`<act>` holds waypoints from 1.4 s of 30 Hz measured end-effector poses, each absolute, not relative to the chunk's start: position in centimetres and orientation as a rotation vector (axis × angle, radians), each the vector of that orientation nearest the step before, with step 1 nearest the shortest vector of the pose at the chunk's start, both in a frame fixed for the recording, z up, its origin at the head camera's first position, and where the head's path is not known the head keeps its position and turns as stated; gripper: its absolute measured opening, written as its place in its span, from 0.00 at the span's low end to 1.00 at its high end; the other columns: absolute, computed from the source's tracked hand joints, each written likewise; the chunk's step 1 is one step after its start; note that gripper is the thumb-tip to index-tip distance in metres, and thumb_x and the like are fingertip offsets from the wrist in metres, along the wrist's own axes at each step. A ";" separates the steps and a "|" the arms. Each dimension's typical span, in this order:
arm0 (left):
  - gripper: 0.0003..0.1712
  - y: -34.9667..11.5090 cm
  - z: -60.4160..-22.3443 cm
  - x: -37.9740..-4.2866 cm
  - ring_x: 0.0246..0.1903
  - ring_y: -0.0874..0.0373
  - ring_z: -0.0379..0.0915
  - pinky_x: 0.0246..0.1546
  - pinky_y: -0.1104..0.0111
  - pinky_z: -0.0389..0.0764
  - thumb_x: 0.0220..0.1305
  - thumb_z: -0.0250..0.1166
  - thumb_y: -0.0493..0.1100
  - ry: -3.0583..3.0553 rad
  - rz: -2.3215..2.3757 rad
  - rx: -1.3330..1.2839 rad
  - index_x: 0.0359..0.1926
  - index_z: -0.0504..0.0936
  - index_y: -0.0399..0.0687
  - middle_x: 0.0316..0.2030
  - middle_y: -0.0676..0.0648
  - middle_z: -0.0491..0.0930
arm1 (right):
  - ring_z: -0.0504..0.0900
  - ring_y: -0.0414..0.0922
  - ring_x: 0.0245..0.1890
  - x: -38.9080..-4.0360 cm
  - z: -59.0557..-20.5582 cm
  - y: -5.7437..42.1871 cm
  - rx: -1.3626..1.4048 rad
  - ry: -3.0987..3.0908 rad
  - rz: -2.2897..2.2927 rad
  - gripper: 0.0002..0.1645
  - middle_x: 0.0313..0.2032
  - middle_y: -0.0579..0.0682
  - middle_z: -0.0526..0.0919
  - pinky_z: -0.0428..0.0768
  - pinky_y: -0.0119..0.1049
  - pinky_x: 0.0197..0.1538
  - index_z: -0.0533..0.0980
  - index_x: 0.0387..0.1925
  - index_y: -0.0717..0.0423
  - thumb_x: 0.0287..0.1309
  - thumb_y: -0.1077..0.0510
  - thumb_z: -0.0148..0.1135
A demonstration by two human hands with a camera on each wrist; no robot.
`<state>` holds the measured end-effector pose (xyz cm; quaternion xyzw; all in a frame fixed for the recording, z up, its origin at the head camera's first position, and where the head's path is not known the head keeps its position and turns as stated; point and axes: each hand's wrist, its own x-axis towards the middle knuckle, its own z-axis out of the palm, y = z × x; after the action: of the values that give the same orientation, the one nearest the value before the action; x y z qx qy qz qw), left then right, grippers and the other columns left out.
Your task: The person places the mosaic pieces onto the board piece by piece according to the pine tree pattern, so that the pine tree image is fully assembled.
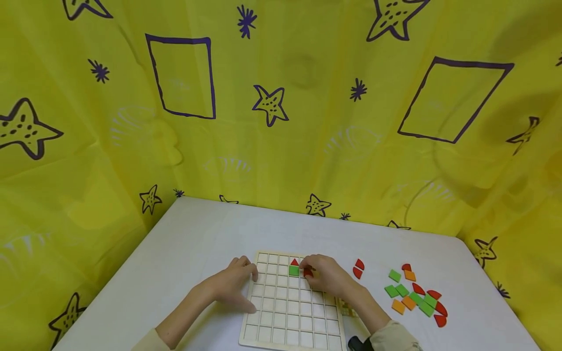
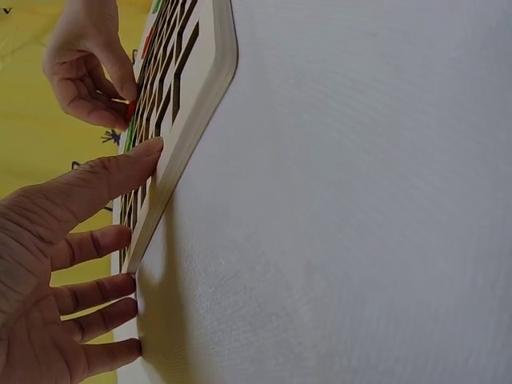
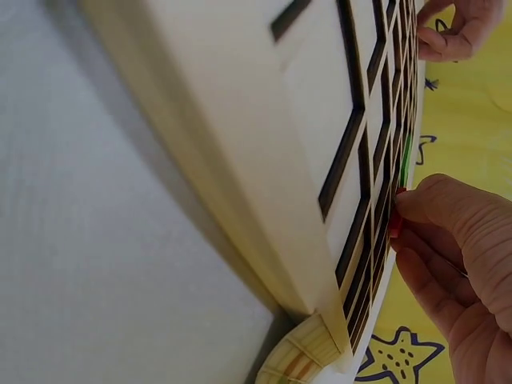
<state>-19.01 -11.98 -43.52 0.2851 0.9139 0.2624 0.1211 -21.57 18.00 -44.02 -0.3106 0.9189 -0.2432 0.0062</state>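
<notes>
A pale wooden grid board (image 1: 281, 307) lies on the white table. My left hand (image 1: 230, 286) rests at its left edge, with the thumb touching the rim and the fingers spread along the side in the left wrist view. Over the board's far right part, my right hand (image 1: 328, 277) pinches a small red piece (image 3: 395, 218) between thumb and fingers, low at the grid. That piece is partly covered, so its full outline is hidden. Just left of those fingers, a green square (image 1: 294, 270) sits in a cell, and a red triangle (image 1: 294, 262) is in the cell beyond.
Two red rounded pieces (image 1: 358, 269) lie right of the board. Farther right are scattered green squares (image 1: 391, 291), orange squares (image 1: 398, 306) and more red rounded pieces. A patterned object (image 1: 347, 309) shows partly beneath my right forearm. A yellow curtain (image 1: 281, 146) stands behind the table.
</notes>
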 end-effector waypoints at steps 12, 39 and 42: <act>0.32 -11.9 -43.6 -18.9 0.51 0.53 0.61 0.47 0.57 0.78 0.41 0.83 0.50 2.663 0.785 0.835 0.45 0.76 0.48 0.48 0.50 0.67 | 0.77 0.40 0.38 -21.8 -44.4 17.6 -1.010 2.855 -0.729 0.12 0.40 0.46 0.85 0.82 0.39 0.48 0.84 0.46 0.58 0.61 0.68 0.68; 0.33 -12.1 -44.1 -19.2 0.50 0.52 0.61 0.49 0.53 0.77 0.40 0.85 0.52 2.671 0.825 0.811 0.44 0.76 0.51 0.46 0.50 0.67 | 0.84 0.48 0.47 -19.0 -42.9 22.2 -0.805 2.945 -0.722 0.14 0.46 0.47 0.87 0.83 0.49 0.51 0.84 0.49 0.55 0.61 0.65 0.69; 0.33 -12.1 -44.2 -19.1 0.51 0.52 0.61 0.49 0.53 0.77 0.40 0.85 0.52 2.668 0.828 0.805 0.44 0.76 0.51 0.46 0.50 0.67 | 0.84 0.48 0.47 -18.7 -43.0 23.1 -0.779 2.944 -0.740 0.14 0.46 0.47 0.87 0.84 0.48 0.51 0.83 0.49 0.56 0.61 0.65 0.68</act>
<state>-19.14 -12.13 -44.16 0.2750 0.9114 0.2830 0.1167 -18.75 23.06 -43.04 -0.2484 0.9394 -0.2362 0.0037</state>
